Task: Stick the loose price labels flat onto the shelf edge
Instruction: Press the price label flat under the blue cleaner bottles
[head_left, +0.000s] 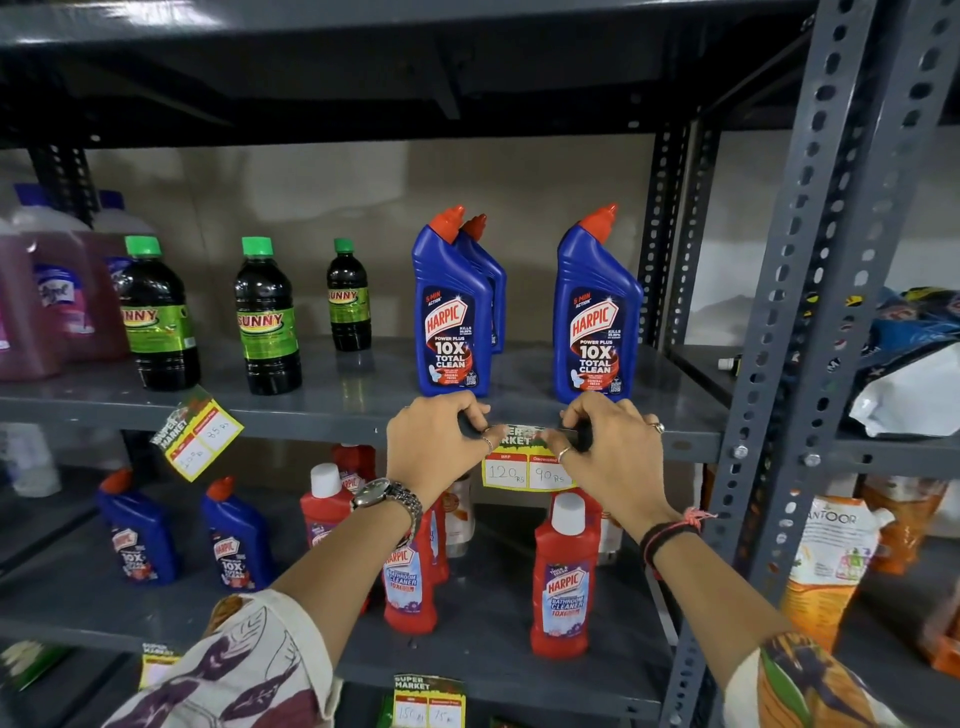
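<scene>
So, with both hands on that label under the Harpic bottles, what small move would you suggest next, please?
Probably press the thumbs outward along the top strip: the left hand and right hand pinch the 120/90 price label at the shelf edge, its lower part hanging free.

Grey shelf (332, 415), blue and red bottles.
Yellow label (524, 470) with white boxes; blue bottle (452, 312), red cap; leaf-print sleeves.

Head-worn camera looks forward and down, close to the shelf edge (322, 423).
</scene>
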